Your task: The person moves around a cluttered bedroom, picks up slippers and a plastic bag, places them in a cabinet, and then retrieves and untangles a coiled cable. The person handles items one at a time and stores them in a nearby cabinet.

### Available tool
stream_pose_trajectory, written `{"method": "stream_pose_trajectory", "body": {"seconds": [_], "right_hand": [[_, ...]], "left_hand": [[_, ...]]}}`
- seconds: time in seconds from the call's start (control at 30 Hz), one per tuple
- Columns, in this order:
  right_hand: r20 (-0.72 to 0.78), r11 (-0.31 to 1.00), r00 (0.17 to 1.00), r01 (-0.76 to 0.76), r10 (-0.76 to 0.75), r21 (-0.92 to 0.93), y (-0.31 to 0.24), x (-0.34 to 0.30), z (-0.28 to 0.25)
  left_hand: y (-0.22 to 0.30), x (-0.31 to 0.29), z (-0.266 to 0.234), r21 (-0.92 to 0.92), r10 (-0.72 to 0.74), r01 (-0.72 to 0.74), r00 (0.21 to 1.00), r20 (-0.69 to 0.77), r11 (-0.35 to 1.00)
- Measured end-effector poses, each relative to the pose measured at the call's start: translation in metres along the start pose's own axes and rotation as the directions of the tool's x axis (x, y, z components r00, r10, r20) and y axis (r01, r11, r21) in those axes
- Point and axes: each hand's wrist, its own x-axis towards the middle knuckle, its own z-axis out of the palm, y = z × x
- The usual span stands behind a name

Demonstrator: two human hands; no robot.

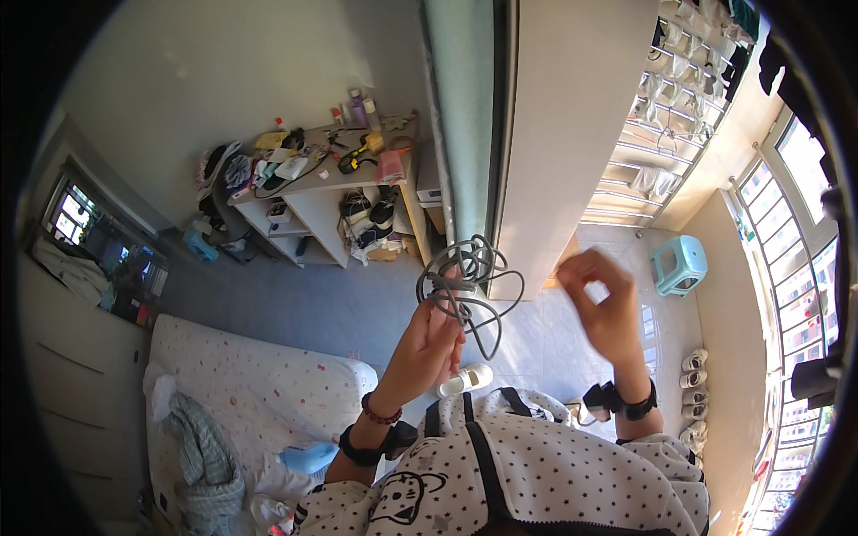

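A loosely coiled grey cable (460, 288) hangs in several uneven loops in front of me, near the middle of the view. My left hand (429, 348) is closed on the coil's lower left side, its fingers pointing up among the loops. To the right of the coil, and apart from it, my right hand (603, 304) is raised. Its thumb and forefinger curl together into a ring with a gap through it. The hand is slightly blurred, no cable runs to it, and I see nothing in its fingers.
On the left lies a white patterned mattress (259, 366) with a grey-green garment (201, 456) on it. Ahead stands a cluttered desk (335, 179) beside a pale green curtain (465, 116). A light blue stool (679, 265) and several shoes (694, 381) line the right side.
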Motion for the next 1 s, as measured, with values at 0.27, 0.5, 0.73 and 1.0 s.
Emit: {"method": "stream_pose_trajectory", "body": {"seconds": [0.27,0.5,0.73,1.0], "right_hand": [[0.716,0.956,0.660,-0.292,0.227,-0.035,0.003,-0.026,0.045],[0.801,0.375,0.534,-0.825,0.271,0.423,0.020,-0.035,0.082],[0.803,0.375,0.539,-0.820,0.253,0.432,0.022,-0.046,0.085],[0.645,0.426,0.671,-0.736,0.365,0.526,0.020,-0.048,0.085]], "left_hand": [[-0.023,0.011,0.023,-0.197,0.044,-0.075,0.986,-0.159,0.977],[-0.030,0.009,0.029,-0.082,0.169,-0.181,0.976,-0.136,0.980],[-0.026,-0.001,0.024,-0.094,0.135,-0.145,0.986,-0.102,0.985],[-0.005,0.002,0.013,0.776,0.605,-0.353,0.795,-0.046,0.523]]}}
